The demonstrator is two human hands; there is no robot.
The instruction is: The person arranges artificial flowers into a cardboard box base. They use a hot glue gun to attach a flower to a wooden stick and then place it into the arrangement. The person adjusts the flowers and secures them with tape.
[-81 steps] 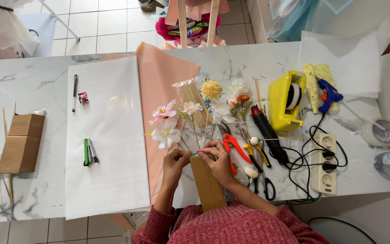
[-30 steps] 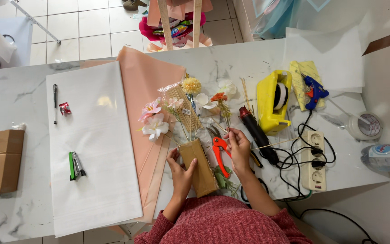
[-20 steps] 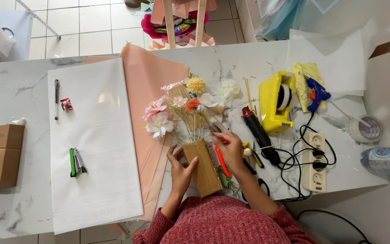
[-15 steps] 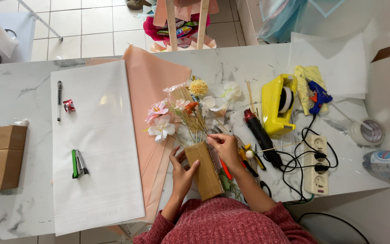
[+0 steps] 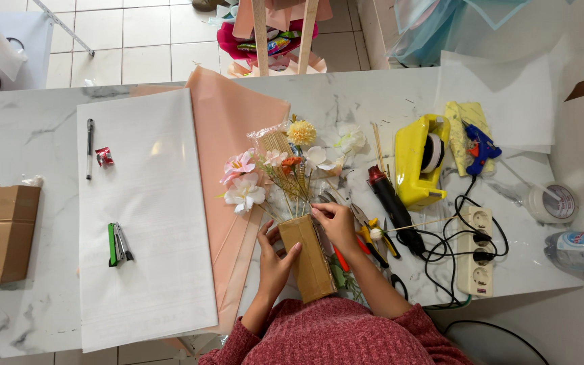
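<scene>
Your left hand (image 5: 275, 253) grips the cardboard box (image 5: 309, 257); your right hand (image 5: 336, 223) pinches flower stems (image 5: 299, 196) at its top.

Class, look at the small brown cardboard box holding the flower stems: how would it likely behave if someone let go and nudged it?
The cardboard box looks narrow, with flowers fanning well beyond its open end, so it would probably slide or twist easily. Thin cardboard likely dents under a squeeze. The left hand and right hand both rest on it, perhaps steadying it.
</scene>
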